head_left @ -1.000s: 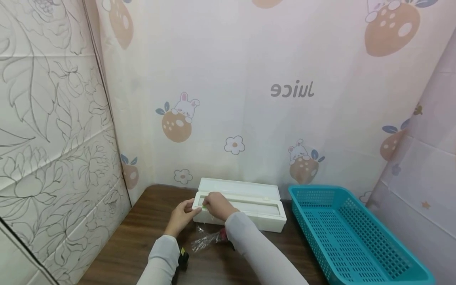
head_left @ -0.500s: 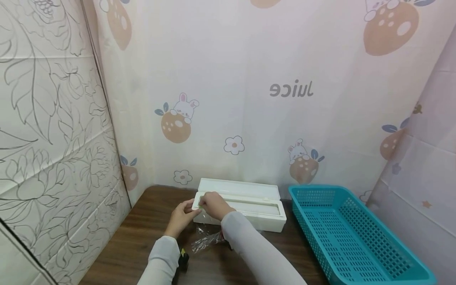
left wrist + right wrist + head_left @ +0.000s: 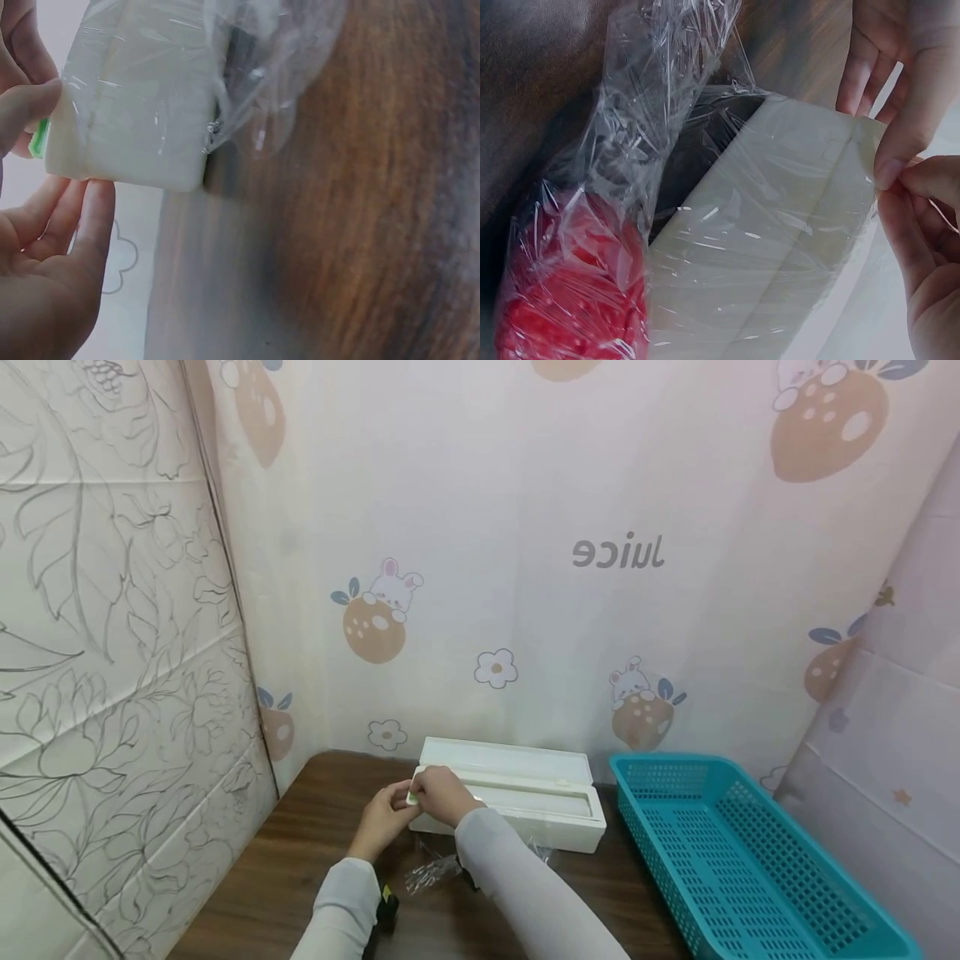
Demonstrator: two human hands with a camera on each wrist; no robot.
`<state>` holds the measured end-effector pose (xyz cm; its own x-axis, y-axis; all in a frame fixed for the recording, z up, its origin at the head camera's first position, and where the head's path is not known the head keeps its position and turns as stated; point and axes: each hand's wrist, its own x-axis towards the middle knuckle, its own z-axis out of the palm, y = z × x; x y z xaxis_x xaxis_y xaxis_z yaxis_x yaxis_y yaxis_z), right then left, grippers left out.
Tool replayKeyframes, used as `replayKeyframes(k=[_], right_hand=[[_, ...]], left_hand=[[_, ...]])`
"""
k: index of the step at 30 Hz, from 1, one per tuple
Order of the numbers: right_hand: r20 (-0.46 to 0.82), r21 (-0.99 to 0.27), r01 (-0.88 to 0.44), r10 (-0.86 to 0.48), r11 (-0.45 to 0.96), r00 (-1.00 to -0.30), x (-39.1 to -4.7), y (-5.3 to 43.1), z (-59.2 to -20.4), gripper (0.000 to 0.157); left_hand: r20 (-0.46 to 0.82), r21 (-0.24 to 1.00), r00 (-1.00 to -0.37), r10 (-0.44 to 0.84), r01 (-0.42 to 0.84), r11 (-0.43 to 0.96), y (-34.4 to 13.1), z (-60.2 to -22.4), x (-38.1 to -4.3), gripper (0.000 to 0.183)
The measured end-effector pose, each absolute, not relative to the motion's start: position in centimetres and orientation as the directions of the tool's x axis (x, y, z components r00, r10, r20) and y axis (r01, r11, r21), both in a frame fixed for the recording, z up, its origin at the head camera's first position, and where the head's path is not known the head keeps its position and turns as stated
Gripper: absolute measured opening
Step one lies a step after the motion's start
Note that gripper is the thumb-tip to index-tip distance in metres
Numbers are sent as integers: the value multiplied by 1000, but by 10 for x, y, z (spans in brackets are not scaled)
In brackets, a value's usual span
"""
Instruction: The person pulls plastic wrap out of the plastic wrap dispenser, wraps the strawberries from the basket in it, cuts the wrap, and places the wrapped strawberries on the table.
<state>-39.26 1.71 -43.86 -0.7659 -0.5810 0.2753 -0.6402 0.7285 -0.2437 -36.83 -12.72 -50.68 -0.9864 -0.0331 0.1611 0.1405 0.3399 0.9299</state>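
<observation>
Both forearms reach forward to the left end of a long white box (image 3: pixel 536 832) that lies across the back of a brown table (image 3: pixel 288 852), its lid (image 3: pixel 510 759) raised behind it. The left hand (image 3: pixel 384 818) holds the end corner, thumb on the near edge and fingertips against the end face. The right hand (image 3: pixel 444 795) crosses over the box front with curled fingers, its thumb and index meeting right beside the left thumb. They seem to pinch a small green piece (image 3: pixel 39 139), though it is mostly covered and hard to make out.

A second ago the right hand was farther in from the end, over the framed opening; it has since slid to the corner, the green piece with it, while the left hand stays at the same spot. The right sleeve (image 3: pixel 517 881) now hides from the head view the red bundle that showed beside it.

In the right wrist view, that red bundle (image 3: pixel 577 277) lies in crumpled clear film (image 3: pixel 656 82) just in front of the box, and film also covers the box front. A black object (image 3: pixel 386 912) with a yellow mark sits beside the left sleeve (image 3: pixel 341 893). A teal basket (image 3: pixel 675 759) stands just right of the box, and a printed curtain (image 3: pixel 525 568) hangs behind.
</observation>
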Motion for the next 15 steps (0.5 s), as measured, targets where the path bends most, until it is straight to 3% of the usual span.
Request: replayKeyframes(k=[11,15], right_hand=[[290,-377,-602,-527,704,-798,-391,18,-445,19],[291,-370,-614,-541,697,-789,-387,22,-445,19]], left_hand=[[182,906,-983,-8,164,390,-127,-502,-366,57],[170,894,-985,5,157,420,-127,-500,-365,62]])
